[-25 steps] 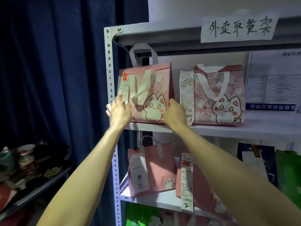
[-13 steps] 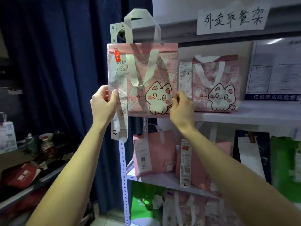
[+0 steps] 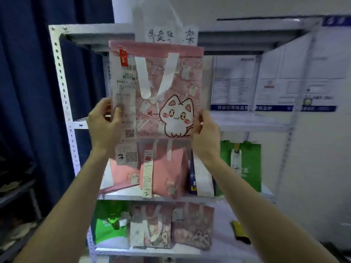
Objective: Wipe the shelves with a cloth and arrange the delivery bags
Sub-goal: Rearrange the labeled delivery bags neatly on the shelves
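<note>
I hold a pink cat-print delivery bag (image 3: pixel 171 88) up in front of the white metal shelf unit (image 3: pixel 62 95). My left hand (image 3: pixel 103 128) grips its lower left edge over a long receipt. My right hand (image 3: pixel 206 133) grips the lower right corner. The bag hangs in the air, clear of the upper shelf board (image 3: pixel 247 124), and hides the middle of that shelf. No cloth is visible.
The middle shelf holds two pink bags (image 3: pixel 165 173), a dark blue bag (image 3: pixel 201 177) and a green bag (image 3: pixel 245 164). Lower down stand a green bag (image 3: pixel 109 226) and two pink cat bags (image 3: pixel 191 224). A dark curtain (image 3: pixel 24 92) hangs left; notices (image 3: pixel 284 73) cover the wall.
I lifted the pink cat bag off the left of the upper shelf and carried it rightward, toward me. The view has shifted right and down, and the second cat bag is hidden.
</note>
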Action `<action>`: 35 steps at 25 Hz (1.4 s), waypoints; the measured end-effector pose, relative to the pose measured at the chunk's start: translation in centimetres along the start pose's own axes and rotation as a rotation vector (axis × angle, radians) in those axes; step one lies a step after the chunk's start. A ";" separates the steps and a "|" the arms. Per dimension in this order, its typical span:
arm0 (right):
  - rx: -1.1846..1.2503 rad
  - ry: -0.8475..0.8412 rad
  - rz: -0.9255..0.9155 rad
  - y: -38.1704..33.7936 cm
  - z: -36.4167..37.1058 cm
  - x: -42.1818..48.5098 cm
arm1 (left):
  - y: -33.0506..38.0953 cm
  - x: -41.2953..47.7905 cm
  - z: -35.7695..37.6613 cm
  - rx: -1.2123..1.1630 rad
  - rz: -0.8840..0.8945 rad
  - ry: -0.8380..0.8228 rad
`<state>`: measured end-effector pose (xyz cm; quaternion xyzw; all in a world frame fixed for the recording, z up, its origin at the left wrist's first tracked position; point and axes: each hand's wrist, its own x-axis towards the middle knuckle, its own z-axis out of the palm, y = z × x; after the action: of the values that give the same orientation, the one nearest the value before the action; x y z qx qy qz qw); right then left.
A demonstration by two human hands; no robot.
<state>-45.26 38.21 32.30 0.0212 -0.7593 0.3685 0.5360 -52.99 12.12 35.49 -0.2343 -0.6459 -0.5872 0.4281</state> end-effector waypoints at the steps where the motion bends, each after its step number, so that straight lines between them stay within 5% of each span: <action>1: -0.031 0.021 0.039 1.4 -3.0 -0.2 | 0.9 -1.3 2.5 -0.036 -0.014 -0.055; 10: -0.196 0.171 0.172 10.5 -19.0 5.7 | 5.5 -4.8 23.1 -0.252 -0.114 -0.355; 19: -0.251 0.146 0.294 20.9 -21.3 16.8 | 3.6 -0.3 40.0 -0.225 -0.152 -0.488; 28: -0.310 -0.051 0.422 29.7 -20.1 16.4 | -1.4 -1.8 43.8 0.050 -0.205 -0.654; 32: -0.307 0.006 0.390 27.7 -21.2 16.0 | -1.0 -1.2 42.8 -0.021 -0.265 -0.604; 35: -0.437 0.147 0.197 23.9 -22.2 15.2 | -0.9 -1.6 39.7 -0.072 -0.307 -0.532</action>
<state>-44.19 73.99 35.46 -0.1965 -0.7783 0.2465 0.5430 -63.88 50.37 35.87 -0.2945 -0.7417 -0.5857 0.1418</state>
